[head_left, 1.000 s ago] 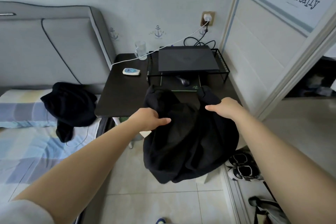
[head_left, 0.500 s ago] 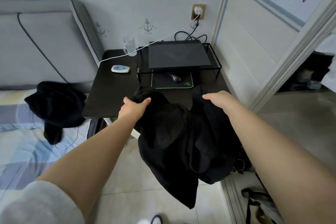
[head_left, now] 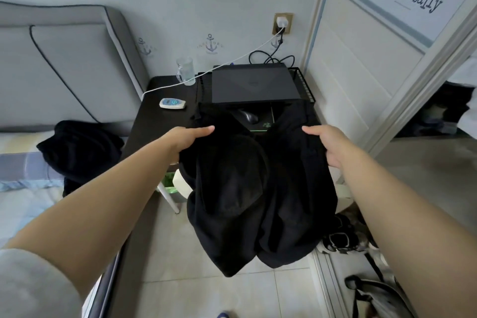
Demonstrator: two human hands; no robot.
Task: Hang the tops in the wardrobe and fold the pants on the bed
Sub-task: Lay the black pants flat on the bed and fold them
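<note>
**You hold up a black top with both hands**

Your left hand (head_left: 189, 141) and your right hand (head_left: 326, 143) each grip the upper edge of a black hooded top (head_left: 260, 193). Your fingers are curled around the cloth on both sides. The top hangs in the air in front of the dark counter (head_left: 157, 116), above the tiled floor (head_left: 165, 253). Another black garment (head_left: 80, 147) lies in a heap on the bed (head_left: 23, 204), to your left. The wardrobe (head_left: 361, 64) stands on your right.
</note>
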